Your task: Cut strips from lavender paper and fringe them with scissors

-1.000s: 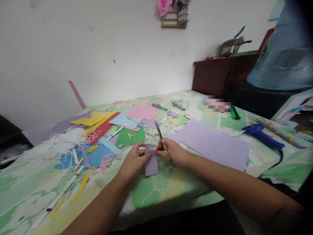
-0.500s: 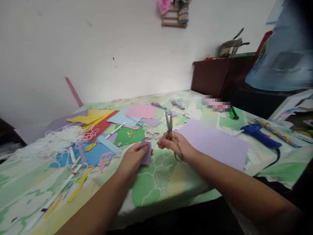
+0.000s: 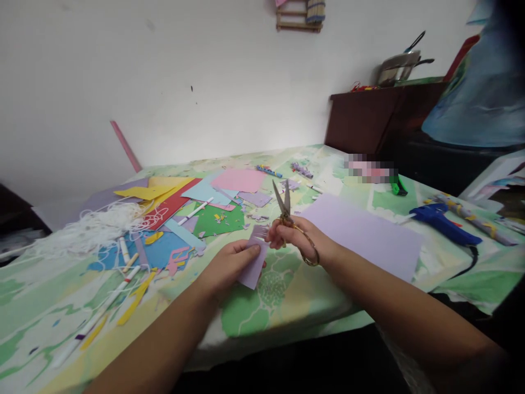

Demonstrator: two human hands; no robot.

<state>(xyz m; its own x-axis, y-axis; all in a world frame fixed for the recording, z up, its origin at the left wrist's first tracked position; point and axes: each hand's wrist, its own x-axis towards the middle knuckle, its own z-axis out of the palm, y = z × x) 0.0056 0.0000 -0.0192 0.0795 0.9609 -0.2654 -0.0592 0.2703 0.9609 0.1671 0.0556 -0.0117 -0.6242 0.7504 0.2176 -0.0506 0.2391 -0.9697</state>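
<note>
Between the thumb and fingers of my left hand is a small piece of purple paper, its far end cut into a fringe of narrow strips. My right hand is closed around gold-handled scissors, whose blades point up and away, slightly apart. The right fingertips come up to the fringed end of the paper; whether they pinch a strip I cannot tell. Beyond the right wrist lies a large purple sheet on the flowered tablecloth.
Left of my hands are white yarn, a red sheet, a blue sheet, a green sheet with scraps, and several markers. At right lie a blue glue gun and a green-handled cutter. A dark cabinet stands behind.
The scissor blades have spread apart and tilted. My left hand has brought the purple paper right and turned it, so its fringed end now meets my right fingertips. The view has shifted slightly.
</note>
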